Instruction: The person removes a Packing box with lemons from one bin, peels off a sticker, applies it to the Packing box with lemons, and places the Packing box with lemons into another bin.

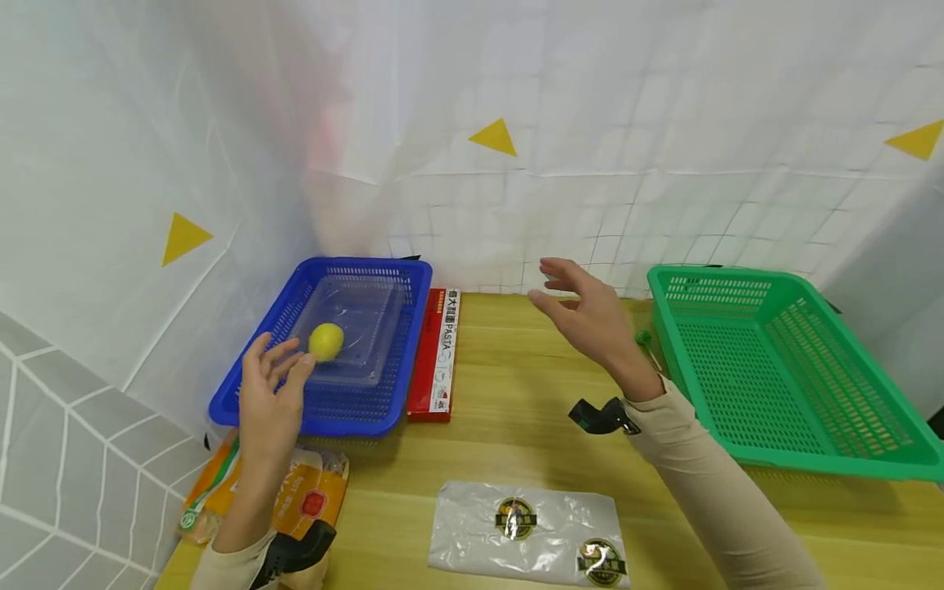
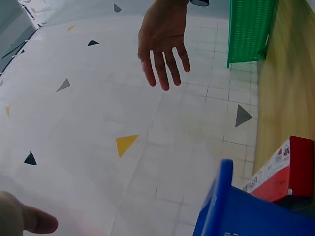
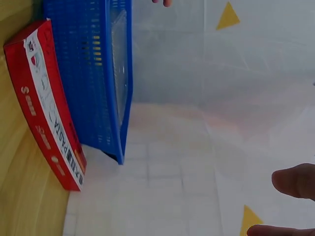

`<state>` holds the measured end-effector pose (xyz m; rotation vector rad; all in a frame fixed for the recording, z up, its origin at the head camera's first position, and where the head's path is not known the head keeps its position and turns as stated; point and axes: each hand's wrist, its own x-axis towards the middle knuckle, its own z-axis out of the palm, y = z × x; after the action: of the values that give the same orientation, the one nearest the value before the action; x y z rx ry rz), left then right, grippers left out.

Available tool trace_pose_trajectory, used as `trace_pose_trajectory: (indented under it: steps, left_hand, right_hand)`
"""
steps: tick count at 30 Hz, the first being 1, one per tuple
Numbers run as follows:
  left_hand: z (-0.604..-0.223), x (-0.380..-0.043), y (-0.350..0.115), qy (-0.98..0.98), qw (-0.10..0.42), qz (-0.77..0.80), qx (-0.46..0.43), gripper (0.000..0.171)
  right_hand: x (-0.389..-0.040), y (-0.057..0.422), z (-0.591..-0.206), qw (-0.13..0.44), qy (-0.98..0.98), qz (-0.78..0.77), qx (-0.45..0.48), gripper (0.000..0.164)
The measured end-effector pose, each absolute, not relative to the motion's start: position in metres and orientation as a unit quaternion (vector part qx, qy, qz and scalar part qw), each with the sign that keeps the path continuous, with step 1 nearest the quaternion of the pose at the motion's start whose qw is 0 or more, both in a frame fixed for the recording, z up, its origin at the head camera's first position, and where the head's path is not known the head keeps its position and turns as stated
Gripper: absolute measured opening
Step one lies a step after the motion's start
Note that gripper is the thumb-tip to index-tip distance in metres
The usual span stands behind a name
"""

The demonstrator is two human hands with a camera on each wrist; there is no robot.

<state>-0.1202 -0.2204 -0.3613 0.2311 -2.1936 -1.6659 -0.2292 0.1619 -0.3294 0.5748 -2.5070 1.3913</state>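
Note:
Over the near left part of the blue basket my left hand is raised with its fingers loosely bent and nothing in them. A yellow lemon appears right by its thumb tip in the head view. Under the lemon, inside the basket, is a clear plastic tray. My right hand hangs in the air between the two baskets, thumb and fingers spread apart and holding nothing. In the left wrist view that right hand shows its fingers pointing down.
A red pasta box stands against the blue basket's right side. The green basket is at the right, a small green leafy piece beside it. An orange bread bag lies under my left forearm; a clear labelled plastic bag lies in front.

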Motion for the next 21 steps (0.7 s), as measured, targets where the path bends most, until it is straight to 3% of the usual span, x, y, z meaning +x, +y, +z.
trace_pose_trajectory:
  steps: [9, 17, 21]
  left_hand:
    - [-0.385, -0.107, -0.247, -0.770, 0.215, -0.577, 0.167, 0.079]
    - [-0.416, -0.107, -0.250, -0.737, 0.316, -0.559, 0.209, 0.083]
    - [-0.424, -0.108, -0.248, -0.742, 0.339, -0.530, 0.230, 0.081]
  right_hand:
    - [-0.252, 0.118, -0.327, 0.073, -0.857, 0.461, 0.220, 0.057]
    - [-0.270, 0.080, -0.330, 0.036, -0.861, 0.453, 0.229, 0.054]
    - [-0.277, 0.064, -0.333, 0.019, -0.857, 0.457, 0.237, 0.053]
